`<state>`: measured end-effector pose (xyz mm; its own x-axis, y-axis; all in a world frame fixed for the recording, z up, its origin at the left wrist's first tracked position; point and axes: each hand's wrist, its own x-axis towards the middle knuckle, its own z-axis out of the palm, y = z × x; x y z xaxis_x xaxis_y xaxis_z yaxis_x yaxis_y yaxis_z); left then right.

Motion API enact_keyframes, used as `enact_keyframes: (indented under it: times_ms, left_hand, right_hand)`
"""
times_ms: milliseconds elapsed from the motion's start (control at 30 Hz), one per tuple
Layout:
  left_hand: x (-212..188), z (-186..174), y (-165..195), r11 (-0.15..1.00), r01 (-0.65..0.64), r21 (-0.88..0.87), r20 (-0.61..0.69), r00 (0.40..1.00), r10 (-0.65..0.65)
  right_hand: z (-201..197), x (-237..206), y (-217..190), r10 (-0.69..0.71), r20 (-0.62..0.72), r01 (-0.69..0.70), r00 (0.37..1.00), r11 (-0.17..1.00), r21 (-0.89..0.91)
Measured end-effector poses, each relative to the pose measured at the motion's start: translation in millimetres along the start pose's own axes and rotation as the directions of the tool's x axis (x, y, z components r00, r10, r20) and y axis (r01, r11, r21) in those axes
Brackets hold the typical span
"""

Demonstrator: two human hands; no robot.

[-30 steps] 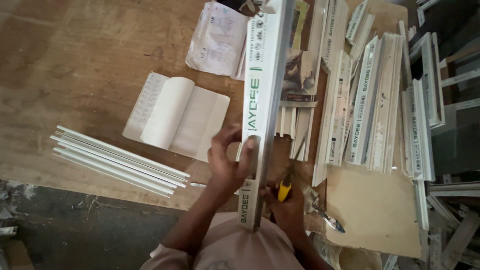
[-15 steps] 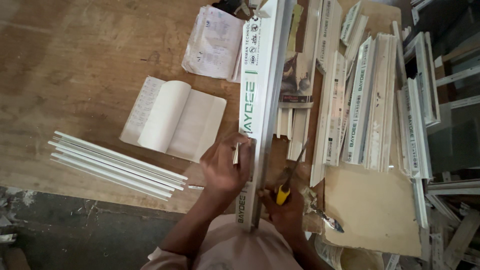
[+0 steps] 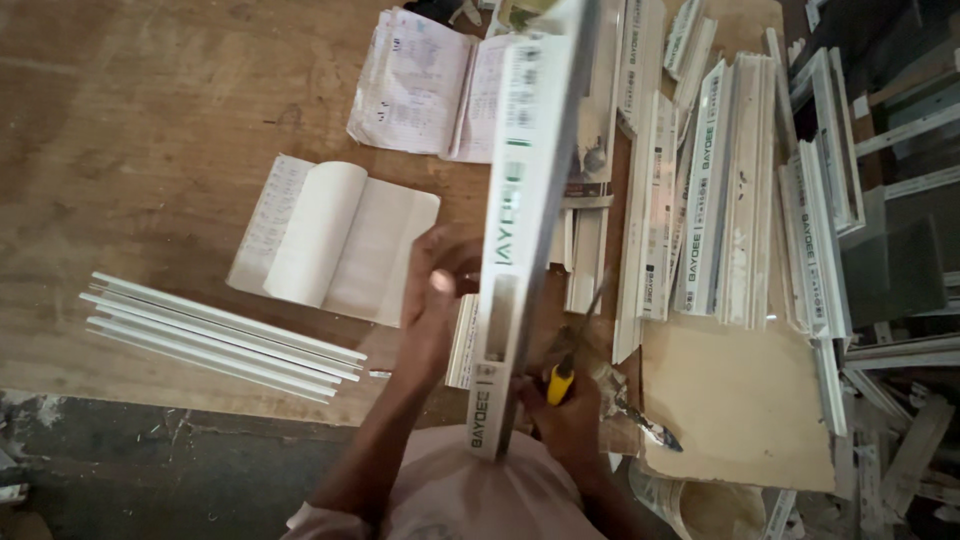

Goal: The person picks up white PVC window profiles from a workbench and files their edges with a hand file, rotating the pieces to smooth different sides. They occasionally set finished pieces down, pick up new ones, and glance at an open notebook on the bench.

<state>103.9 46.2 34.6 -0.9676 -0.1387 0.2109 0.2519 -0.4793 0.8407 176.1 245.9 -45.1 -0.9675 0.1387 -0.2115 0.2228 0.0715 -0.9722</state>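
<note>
While the camera looks straight down at a brown wooden table (image 3: 150,120), two bare hands work on one long white piece.

Long piece: a white plastic window-frame bar (image 3: 520,220) runs from the top middle of the frame down to the bottom middle, close to the camera and a bit blurry.

Left hand: the left hand (image 3: 435,290) is just left of the middle, fingers curled tight around the left edge of the bar.

Right hand: the right hand (image 3: 570,410) is low, just right of the bar, fingers closed around a screwdriver with a yellow handle (image 3: 565,370). Its metal shaft points up beside the bar.

Open notebook: an open notebook (image 3: 330,235) lies flat left of the hands.

Paper pad: a crumpled pad of written pages (image 3: 420,85) lies at the top, partly under the bar.

Thin strips: a bunch of thin white strips (image 3: 220,335) lies at the lower left, near the table edge.

Cut bars: many short white frame pieces (image 3: 740,200) lie side by side on the right.

Board: a bare brown board (image 3: 740,410) lies at the lower right.
</note>
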Motion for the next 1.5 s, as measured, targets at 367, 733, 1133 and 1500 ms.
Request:
enact_keyframes:
  times_ms: [367, 733, 1133, 1500]
  left_hand:
    - [0, 17, 26, 0.515, -0.398, 0.759, 0.144, 0.874, 0.464]
    - [-3, 23, 44, 0.187, -0.436, 0.880, 0.228, 0.734, 0.640]
    - [2, 28, 47, 0.192, -0.340, 0.921, 0.176, 0.800, 0.574]
    - [12, 23, 59, 0.103, -0.446, 0.889, 0.357, 0.816, 0.454]
  right_hand:
    - [7, -7, -10, -0.061, 0.001, 0.061, 0.998, 0.995, -0.085]
    - [6, -9, -14, -0.115, 0.013, 0.116, 0.993, 0.986, -0.123]
    - [10, -7, -28, -0.103, 0.010, 0.103, 0.995, 0.990, -0.094]
    - [9, 0, -25, -0.028, -0.018, 0.023, 0.999, 0.972, -0.235]
